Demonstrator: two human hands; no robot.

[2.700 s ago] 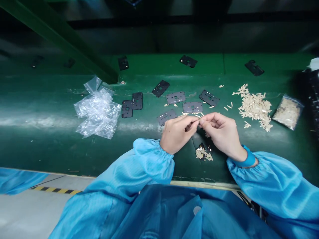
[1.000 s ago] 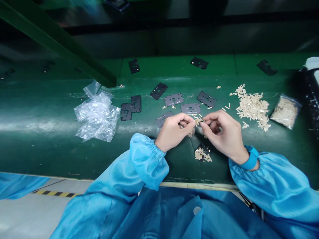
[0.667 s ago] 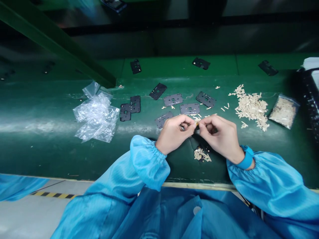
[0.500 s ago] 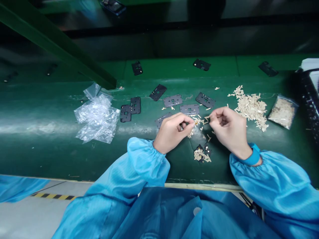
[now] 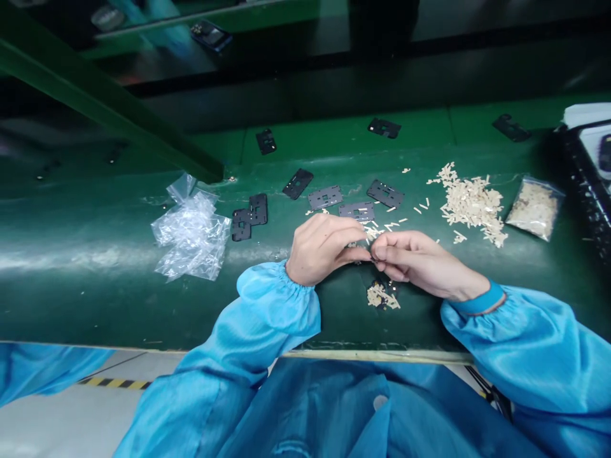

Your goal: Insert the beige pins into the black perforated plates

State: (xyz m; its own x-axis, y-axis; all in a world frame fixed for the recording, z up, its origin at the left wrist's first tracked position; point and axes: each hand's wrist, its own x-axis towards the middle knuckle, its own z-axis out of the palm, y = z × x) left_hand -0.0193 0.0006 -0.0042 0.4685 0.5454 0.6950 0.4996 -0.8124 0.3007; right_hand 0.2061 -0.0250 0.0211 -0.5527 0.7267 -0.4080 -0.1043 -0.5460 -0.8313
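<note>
Green counter (image 5: 119,308) bears a heap of pale strips (image 5: 477,207); farthest left of the heap are clear bags (image 5: 193,230), then black plates (image 5: 325,198), then the left hand (image 5: 322,248) (thumb and forefinger bowed apart, grip unclear), then, below-left of it, a mostly hidden dark part (image 5: 373,259) pinched by the right hand (image 5: 420,259); just right, a filled pouch (image 5: 535,208)

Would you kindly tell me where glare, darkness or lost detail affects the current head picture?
Head view: a whitish glare streak lies across the green worktable at left; head view: highlights break up the heaped clear plastic bags; head view: beyond the worktable it is dark; head view: anything held where the bare left hand and right hand meet is indistinct.
</note>
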